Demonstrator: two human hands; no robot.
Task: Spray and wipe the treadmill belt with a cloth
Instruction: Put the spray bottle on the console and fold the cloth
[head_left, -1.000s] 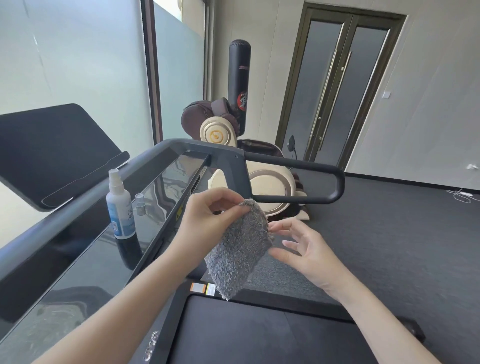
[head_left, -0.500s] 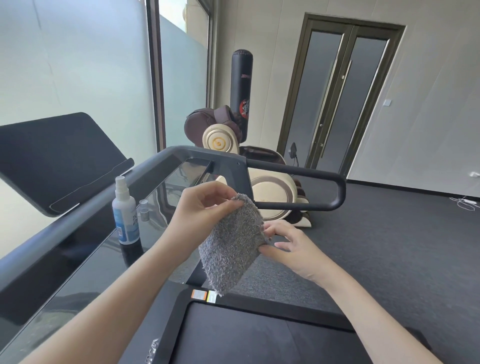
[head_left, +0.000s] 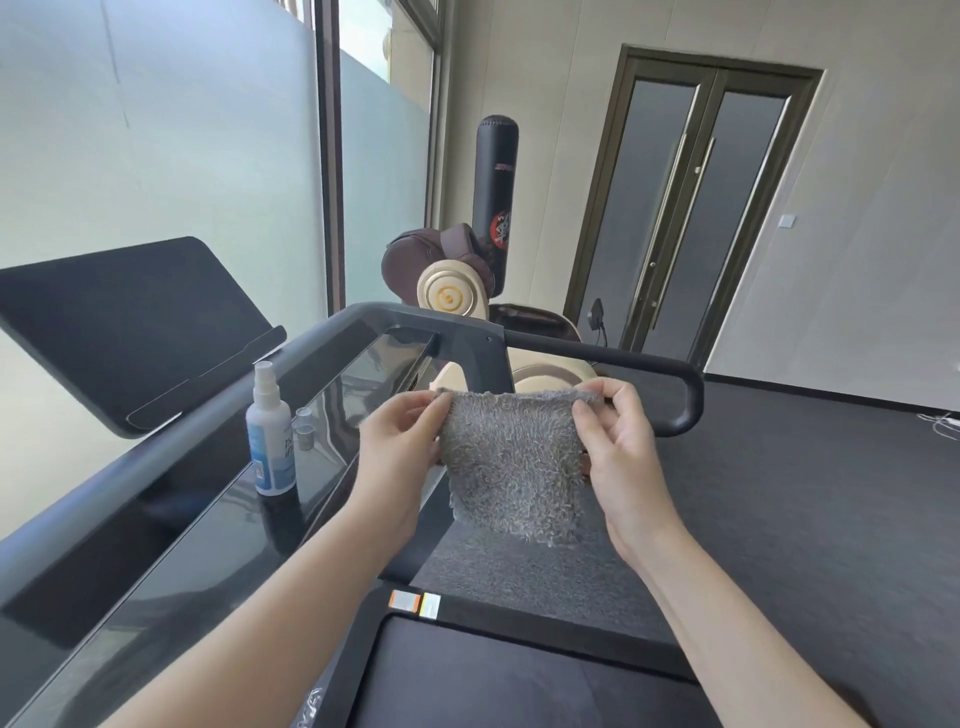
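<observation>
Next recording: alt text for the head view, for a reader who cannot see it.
The left hand and right hand pinch the top corners of a grey cloth, holding it spread out. A spray bottle stands on the glossy console at left; the black treadmill belt lies below.

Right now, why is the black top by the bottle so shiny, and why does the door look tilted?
Head view: daylight from the frosted window bounces off the glossy panel, so it mirrors the bottle. Head view: the wide-angle lens makes the door lean. Head view: the cloth looks sharp and evenly lit.
</observation>
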